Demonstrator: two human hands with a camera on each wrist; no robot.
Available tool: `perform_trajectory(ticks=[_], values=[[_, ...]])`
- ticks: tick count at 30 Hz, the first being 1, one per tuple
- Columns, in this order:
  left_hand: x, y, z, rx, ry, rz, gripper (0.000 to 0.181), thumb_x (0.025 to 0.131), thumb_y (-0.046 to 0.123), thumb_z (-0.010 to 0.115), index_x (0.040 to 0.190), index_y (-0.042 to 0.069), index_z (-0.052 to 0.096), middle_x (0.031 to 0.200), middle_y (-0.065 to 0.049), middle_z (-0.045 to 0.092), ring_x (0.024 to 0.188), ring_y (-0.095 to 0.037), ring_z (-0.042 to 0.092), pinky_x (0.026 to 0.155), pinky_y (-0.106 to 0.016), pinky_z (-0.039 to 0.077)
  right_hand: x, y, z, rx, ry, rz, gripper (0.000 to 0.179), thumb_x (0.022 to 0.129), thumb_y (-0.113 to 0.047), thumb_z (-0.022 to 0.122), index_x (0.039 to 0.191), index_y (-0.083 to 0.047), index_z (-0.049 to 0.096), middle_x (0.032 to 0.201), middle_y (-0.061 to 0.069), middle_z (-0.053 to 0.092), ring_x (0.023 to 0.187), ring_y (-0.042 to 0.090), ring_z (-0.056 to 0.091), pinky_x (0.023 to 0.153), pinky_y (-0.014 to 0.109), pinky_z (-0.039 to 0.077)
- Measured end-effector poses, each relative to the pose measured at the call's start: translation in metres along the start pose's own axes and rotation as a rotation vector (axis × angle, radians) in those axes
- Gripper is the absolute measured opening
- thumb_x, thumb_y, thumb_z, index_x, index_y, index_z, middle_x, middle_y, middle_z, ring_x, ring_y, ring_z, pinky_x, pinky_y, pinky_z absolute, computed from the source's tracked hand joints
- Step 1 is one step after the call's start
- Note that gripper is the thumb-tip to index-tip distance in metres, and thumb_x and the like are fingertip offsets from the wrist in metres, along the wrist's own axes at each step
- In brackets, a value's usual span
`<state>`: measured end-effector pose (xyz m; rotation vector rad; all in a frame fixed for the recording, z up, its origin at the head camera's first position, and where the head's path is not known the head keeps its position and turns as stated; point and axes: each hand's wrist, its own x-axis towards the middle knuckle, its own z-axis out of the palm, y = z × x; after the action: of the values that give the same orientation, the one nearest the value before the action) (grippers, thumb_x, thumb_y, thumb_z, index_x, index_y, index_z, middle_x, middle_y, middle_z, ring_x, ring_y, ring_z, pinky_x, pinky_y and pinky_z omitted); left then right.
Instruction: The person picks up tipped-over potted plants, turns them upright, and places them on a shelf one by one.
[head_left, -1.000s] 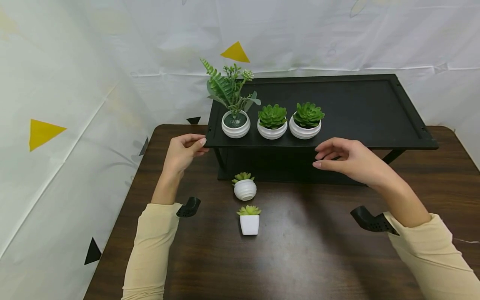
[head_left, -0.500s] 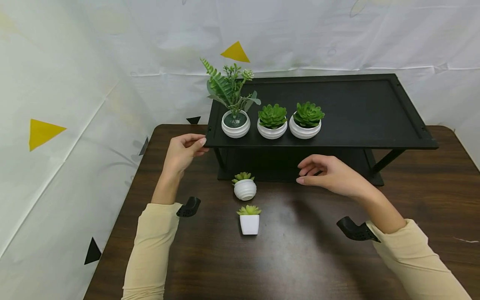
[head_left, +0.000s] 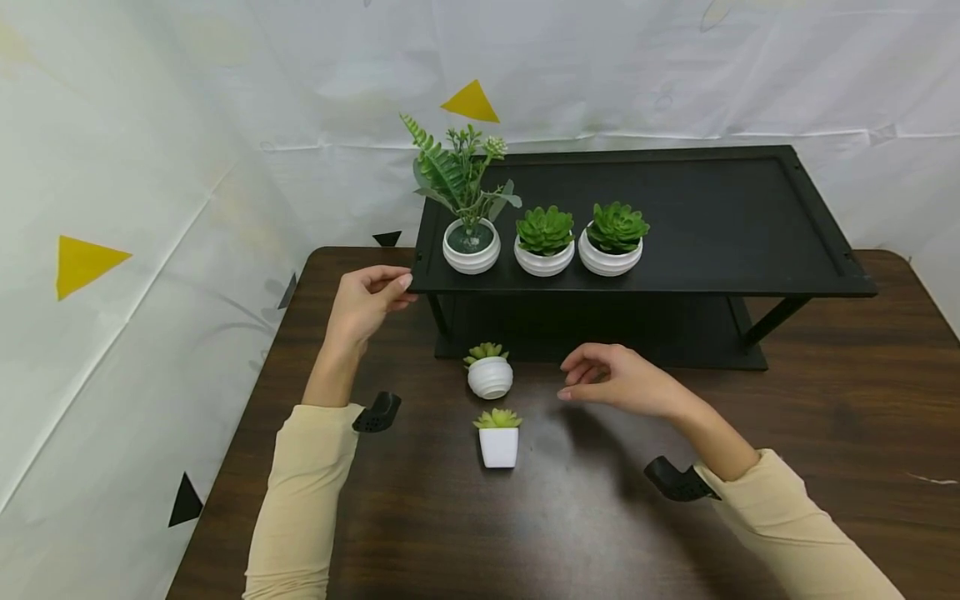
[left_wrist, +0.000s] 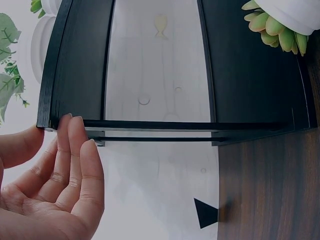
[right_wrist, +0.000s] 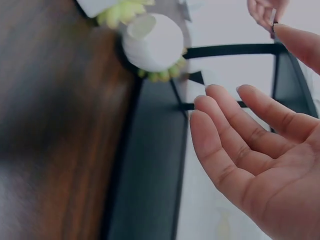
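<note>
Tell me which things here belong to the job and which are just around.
Likely job: black shelf; leafy plant; two dark-green succulents; two paler succulents.

Just around: yellow triangles; black triangles; white sheeting.

1. The left hand (head_left: 362, 305) pinches, its thumb facing its fingers.
2. The right hand (head_left: 622, 380) is loose, fingers a little bent, thumb apart.
3. The left arm (head_left: 332, 377) and right arm (head_left: 718, 437) stretch forward.

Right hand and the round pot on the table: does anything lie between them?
Nothing: the head view shows only bare table between the right hand and the round pot.
</note>
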<state>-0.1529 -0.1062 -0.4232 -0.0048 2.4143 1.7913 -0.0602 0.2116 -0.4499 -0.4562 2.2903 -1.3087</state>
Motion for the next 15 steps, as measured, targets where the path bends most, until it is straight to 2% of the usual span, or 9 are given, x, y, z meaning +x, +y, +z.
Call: perform_trajectory(ticks=[4, 11, 15], values=[[0.001, 0.000, 0.000, -0.002, -0.001, -0.006, 0.027, 0.091, 0.011, 0.057, 0.111, -0.007, 0.060, 0.099, -0.016, 0.060, 0.073, -0.012, 0.064, 0.073, -0.026, 0.054, 0.004, 0.006, 0.014, -0.006, -0.024, -0.006, 0.034, 0.083, -0.023, 0.069, 0.106, 0.000, 0.058, 0.092, 0.005, 0.059, 0.085, 0.018, 0.057, 0.072, 0.030, 0.050], [0.000, 0.000, 0.000, -0.008, 0.002, -0.011, 0.027, 0.091, 0.010, 0.057, 0.112, -0.007, 0.060, 0.102, -0.016, 0.059, 0.085, -0.028, 0.064, 0.075, -0.028, 0.054, 0.011, 0.012, 0.038, -0.001, -0.065, -0.002, 0.037, 0.081, -0.025, 0.070, 0.103, 0.002, 0.058, 0.088, 0.003, 0.060, 0.082, 0.016, 0.055, 0.070, 0.029, 0.049], [0.001, -0.001, 0.000, -0.010, 0.002, -0.007, 0.027, 0.091, 0.010, 0.057, 0.112, -0.007, 0.060, 0.101, -0.017, 0.059, 0.080, -0.022, 0.065, 0.074, -0.027, 0.054, 0.015, 0.015, 0.049, -0.008, -0.075, 0.005, 0.036, 0.081, -0.023, 0.070, 0.100, 0.005, 0.058, 0.084, 0.002, 0.059, 0.077, 0.016, 0.055, 0.066, 0.027, 0.048]])
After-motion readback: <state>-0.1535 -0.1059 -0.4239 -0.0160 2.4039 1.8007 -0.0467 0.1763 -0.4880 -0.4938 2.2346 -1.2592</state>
